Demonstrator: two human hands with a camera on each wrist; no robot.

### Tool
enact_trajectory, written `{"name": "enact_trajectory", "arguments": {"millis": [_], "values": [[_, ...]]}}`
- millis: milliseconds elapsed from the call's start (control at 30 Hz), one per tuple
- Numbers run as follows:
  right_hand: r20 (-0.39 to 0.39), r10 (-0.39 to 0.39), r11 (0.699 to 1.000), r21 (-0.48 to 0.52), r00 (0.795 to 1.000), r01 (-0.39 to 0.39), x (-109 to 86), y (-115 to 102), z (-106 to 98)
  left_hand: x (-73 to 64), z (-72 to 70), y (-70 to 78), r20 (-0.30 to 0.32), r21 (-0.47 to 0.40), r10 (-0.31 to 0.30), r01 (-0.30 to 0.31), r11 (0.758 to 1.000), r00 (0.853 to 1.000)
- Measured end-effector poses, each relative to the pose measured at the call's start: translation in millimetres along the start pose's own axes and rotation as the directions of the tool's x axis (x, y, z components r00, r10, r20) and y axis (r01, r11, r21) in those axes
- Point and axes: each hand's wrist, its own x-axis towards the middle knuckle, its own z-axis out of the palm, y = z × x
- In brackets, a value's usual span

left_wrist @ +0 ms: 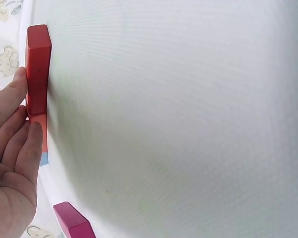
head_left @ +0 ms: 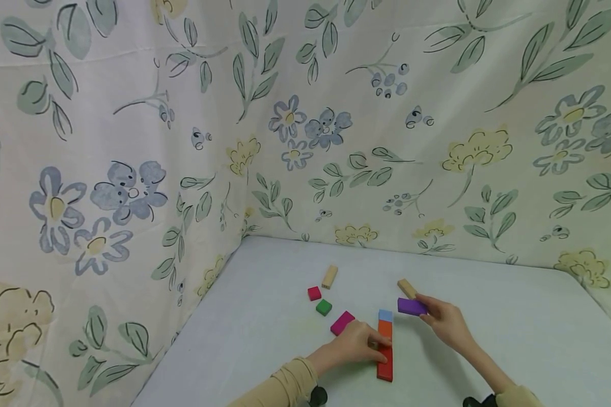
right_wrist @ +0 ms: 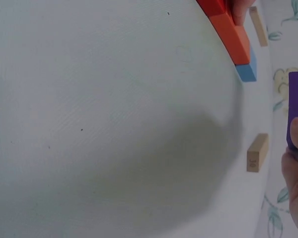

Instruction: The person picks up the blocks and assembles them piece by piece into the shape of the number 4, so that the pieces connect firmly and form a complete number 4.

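From my head view I see the purple block [head_left: 411,307] in the right hand [head_left: 448,322], just right of the blue block [head_left: 385,315]. Its long axis runs nearly sideways, the free end pointing left. Thumb and fingers pinch its other end. In the right wrist view that same block stands lengthwise up the picture against the floral cloth [head_left: 361,192].

The left hand [head_left: 353,345] has its thumb and fingers reached out, touching the row on the counter [head_left: 265,345]: red block [head_left: 384,370] nearest the person, orange block [head_left: 384,329], then blue, the long axis running straight away toward the cloth.

My left wrist view gives me the red block's side face, which the head view hides. The magenta block [head_left: 343,323] lies beside the left hand. Only the right wrist view lets me see a printed mark on the end of the right-hand wooden block [right_wrist: 257,153]; only the head view shows the small red cube [head_left: 314,293] and green block [head_left: 323,307].
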Motion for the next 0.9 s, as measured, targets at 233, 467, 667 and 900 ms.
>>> {"name": "enact_trajectory", "arguments": {"millis": [233,467,667,900], "values": [[0.006,-0.003,1.0,-0.01,1.0,0.003,-2.0,6,6,0.0,-0.2,0.6,-0.001,0.001,-0.003,0.003,1.0,1.0],[0.02,0.003,0.999,-0.04,1.0,-0.003,-3.0,12,12,-0.4,0.7,1.0,-0.005,-0.005,-0.001,0.001,1.0,1.0],[0.03,-0.01,0.998,-0.054,0.999,0.012,-4.4,17,14,0.6,2.1,-1.5,-0.009,0.002,0.01,-0.01,1.0,1.0],[0.069,0.002,0.998,-0.057,0.998,0.002,-4.6,20,16,0.2,0.6,-0.7,-0.009,0.022,0.016,-0.015,1.0,1.0]]}}
